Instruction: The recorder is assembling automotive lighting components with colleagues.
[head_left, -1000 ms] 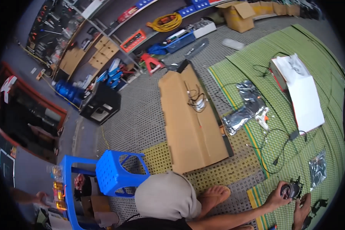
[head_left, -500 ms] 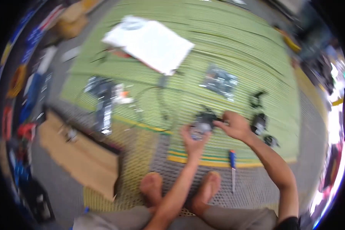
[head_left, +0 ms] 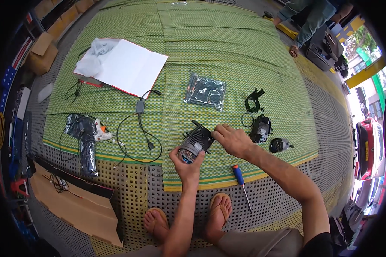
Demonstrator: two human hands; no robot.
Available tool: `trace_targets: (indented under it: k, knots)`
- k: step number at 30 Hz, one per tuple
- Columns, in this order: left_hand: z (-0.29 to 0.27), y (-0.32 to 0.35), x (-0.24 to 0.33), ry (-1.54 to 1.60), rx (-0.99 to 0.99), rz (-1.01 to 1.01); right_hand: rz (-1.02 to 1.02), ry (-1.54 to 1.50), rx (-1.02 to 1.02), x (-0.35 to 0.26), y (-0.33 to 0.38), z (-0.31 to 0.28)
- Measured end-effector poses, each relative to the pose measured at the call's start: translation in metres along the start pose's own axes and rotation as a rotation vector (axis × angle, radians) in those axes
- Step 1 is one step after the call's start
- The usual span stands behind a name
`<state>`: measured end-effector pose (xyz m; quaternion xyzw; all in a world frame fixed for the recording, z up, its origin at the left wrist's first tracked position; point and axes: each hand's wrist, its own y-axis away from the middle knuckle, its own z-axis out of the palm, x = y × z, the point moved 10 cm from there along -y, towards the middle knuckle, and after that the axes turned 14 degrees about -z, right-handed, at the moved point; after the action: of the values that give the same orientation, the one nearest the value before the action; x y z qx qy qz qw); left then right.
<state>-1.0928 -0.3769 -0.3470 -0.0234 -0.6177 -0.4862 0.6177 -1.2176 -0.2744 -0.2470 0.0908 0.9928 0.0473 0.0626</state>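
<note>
We sit on a green woven mat [head_left: 227, 55] laid over perforated floor tiles [head_left: 133, 192], shelves and boxes along the left. Our left hand [head_left: 186, 160] cups the black lamp unit [head_left: 195, 143] just above our feet, fingers curled closed round its lens end; our right hand [head_left: 231, 139] pinches its rear, a screwdriver [head_left: 240, 177] lying nearby.

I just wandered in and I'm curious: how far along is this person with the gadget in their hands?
Parts are already unpacked: an opened white box and loose black parts lie on the green mat. In hand: the left hand holds a black lamp-like unit while the right hand works at its top. Probably left: the loose parts, a bagged piece, and the unused screwdriver.
</note>
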Motion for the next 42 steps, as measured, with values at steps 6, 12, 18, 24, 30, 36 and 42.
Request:
trace_targets:
  k: [6, 12, 18, 24, 30, 36, 42]
  knots:
    - [0.0, -0.003, -0.004, 0.068, -0.034, 0.027, 0.185, -0.408, 0.204, 0.015, 0.003, -0.011]
    - [-0.002, -0.005, -0.01, 0.114, -0.063, -0.019, 0.342, -0.279, -0.114, 0.027, -0.002, 0.02]
    - [-0.007, -0.005, -0.012, 0.11, -0.05, -0.036, 0.128, -0.078, 0.058, -0.002, -0.009, 0.003]
    - [-0.009, 0.004, -0.006, 0.174, -0.065, 0.037, 0.424, -0.318, -0.015, 0.011, -0.002, 0.014]
    - [-0.011, 0.005, -0.009, 0.129, -0.022, -0.041, 0.229, -0.237, -0.031, 0.0, -0.006, 0.011]
    - [-0.012, 0.005, -0.006, 0.112, 0.002, -0.022, 0.171, -0.265, 0.163, -0.005, 0.0, -0.003]
    - [-0.016, 0.005, -0.01, 0.104, -0.012, -0.033, 0.338, -0.362, 0.043, 0.016, 0.006, 0.022]
